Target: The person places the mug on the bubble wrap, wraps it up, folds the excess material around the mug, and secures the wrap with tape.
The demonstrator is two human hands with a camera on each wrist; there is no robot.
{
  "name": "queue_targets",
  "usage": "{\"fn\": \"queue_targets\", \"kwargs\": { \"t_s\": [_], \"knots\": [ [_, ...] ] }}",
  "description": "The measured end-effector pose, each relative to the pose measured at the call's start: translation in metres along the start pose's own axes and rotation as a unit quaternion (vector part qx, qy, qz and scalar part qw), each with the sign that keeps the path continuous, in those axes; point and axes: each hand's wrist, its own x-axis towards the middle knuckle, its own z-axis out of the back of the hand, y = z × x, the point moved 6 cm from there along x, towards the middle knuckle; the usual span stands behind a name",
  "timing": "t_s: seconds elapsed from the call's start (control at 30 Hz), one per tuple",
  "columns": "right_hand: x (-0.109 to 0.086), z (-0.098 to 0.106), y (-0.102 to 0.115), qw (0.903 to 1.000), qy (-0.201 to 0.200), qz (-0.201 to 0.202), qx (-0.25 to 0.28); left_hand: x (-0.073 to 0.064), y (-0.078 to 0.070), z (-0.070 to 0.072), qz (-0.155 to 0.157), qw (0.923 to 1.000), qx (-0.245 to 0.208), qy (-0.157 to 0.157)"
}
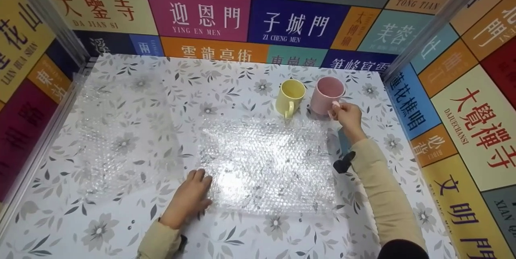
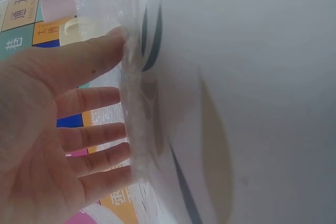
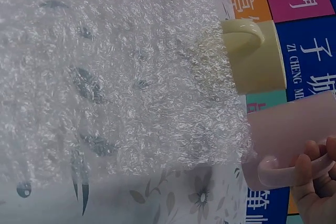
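Note:
A pink mug [image 1: 323,97] stands at the back right of the table, its handle [image 3: 278,176] pinched by my right hand [image 1: 350,119]. The right wrist view shows the mug at a slant to its neighbour; whether its base touches the table I cannot tell. Just left of it is a yellow mug [image 1: 287,97], handle facing me. In front of both mugs lies a sheet of bubble wrap [image 1: 270,166], flat on the table. My left hand [image 1: 189,198] is at the sheet's left edge, its fairly straight fingertips [image 2: 113,130] touching that edge.
More clear bubble wrap [image 1: 125,142] lies at the left of the flower-patterned table [image 1: 242,237]. Colourful panels with printed characters [image 1: 197,13] wall the back and both sides. Something blue [image 1: 343,142] shows beside the right wrist.

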Motion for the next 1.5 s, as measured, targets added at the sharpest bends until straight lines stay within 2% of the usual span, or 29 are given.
{"fn": "queue_targets", "kwargs": {
  "t_s": [0.2, 0.43, 0.97, 1.3, 1.5],
  "knots": [
    [-0.014, 0.008, 0.012, 0.9995, 0.024, 0.021, -0.003, 0.001, 0.000, 0.001, -0.001, 1.0000, 0.001, -0.005],
    [-0.030, 0.009, 0.022, 0.9956, 0.054, 0.075, 0.016, 0.001, 0.000, 0.002, 0.001, 1.0000, 0.002, -0.009],
    [-0.072, -0.013, 0.029, 0.9834, 0.124, 0.127, 0.039, 0.001, -0.002, 0.002, 0.008, 0.9999, 0.006, 0.001],
    [-0.087, -0.033, 0.025, 0.9743, 0.165, 0.149, 0.034, 0.002, 0.000, 0.002, 0.008, 1.0000, 0.003, -0.004],
    [-0.094, -0.046, 0.023, 0.9686, 0.186, 0.157, 0.049, 0.001, 0.000, 0.000, 0.012, 0.9999, 0.001, -0.002]
  ]
}}
